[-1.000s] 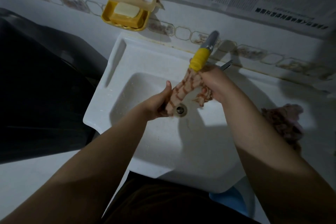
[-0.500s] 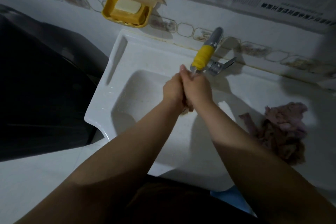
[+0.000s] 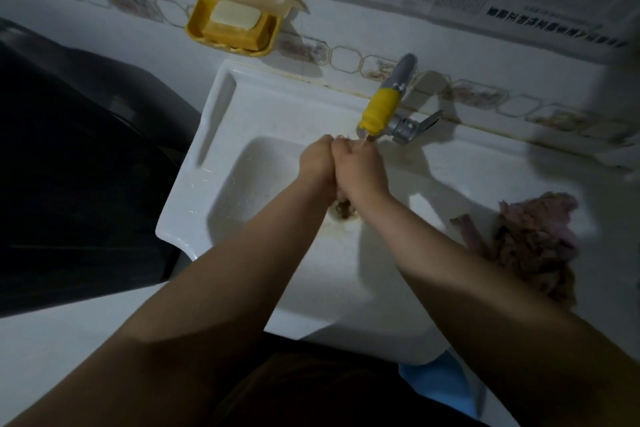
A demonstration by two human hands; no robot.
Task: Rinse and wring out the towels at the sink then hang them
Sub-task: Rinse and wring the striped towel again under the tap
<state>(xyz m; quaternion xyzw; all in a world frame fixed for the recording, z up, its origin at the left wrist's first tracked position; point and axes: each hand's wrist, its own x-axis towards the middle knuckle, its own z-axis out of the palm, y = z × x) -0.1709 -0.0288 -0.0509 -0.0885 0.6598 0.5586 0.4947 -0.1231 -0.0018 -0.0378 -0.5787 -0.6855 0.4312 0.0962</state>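
Observation:
My left hand (image 3: pixel 317 163) and my right hand (image 3: pixel 360 168) are pressed together over the white sink (image 3: pixel 249 107), just under the yellow-tipped tap (image 3: pixel 379 111). Between them they squeeze a small patterned towel (image 3: pixel 344 208); only a scrap of it shows below my palms, above the drain. Water runs from the tap onto my fingers. A second, pinkish-brown towel (image 3: pixel 530 236) lies bunched on the sink's right ledge, apart from my hands.
A yellow soap dish (image 3: pixel 232 28) with a bar of soap hangs on the wall above the sink's left corner. The tap's metal lever (image 3: pixel 415 125) sticks out to the right. A dark appliance (image 3: pixel 69 166) stands at the left. A blue object (image 3: pixel 440 378) sits below the sink.
A second ago my hands held the towel stretched out between them under the tap. They came together and balled it up; since half a second ago they have barely moved.

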